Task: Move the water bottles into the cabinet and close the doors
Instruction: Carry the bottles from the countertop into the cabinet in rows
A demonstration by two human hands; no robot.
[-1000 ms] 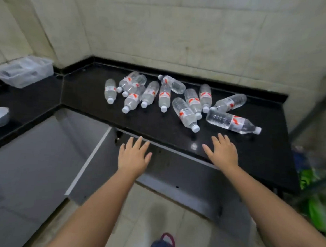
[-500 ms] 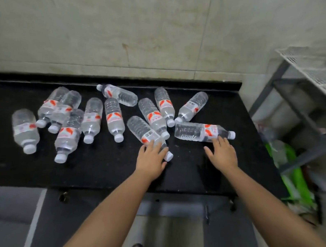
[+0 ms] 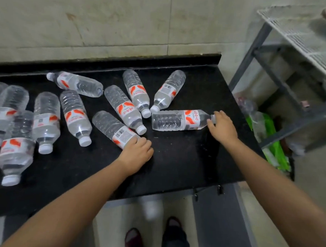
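Black countertop (image 3: 175, 161) fills the middle of the head view, littered with clear water bottles, all lying flat, red-and-white labels, white caps. Left hand (image 3: 136, 154) sits near center, fingers curled over the cap end of the nearest bottle (image 3: 113, 129), which angles off toward 10 o'clock from the hand; cap itself hidden under the fingers. Right hand (image 3: 222, 127) at about 2 o'clock from the left hand, fingers wrapped on the neck end of a sideways bottle (image 3: 177, 120), whose body runs toward 9 o'clock from that hand. Both bottles rest on the counter, not lifted. Three more bottles fan out at 12 o'clock of the left hand, caps pointing in toward the center: one (image 3: 124, 108) just beside the gripped one, another (image 3: 135, 92) behind it, a third (image 3: 169, 92) tilted the other way. One bottle (image 3: 76, 83) lies crosswise at 11 o'clock near the back wall. A cluster of further bottles (image 3: 46, 118) at 9 o'clock, touching each other, running off the frame edge. Open cabinet door (image 3: 219, 219) at 5 o'clock below the counter edge. Metal rack (image 3: 273, 62) at 2 o'clock past the counter end. Shoes (image 3: 133, 237) on the floor at 6 o'clock.
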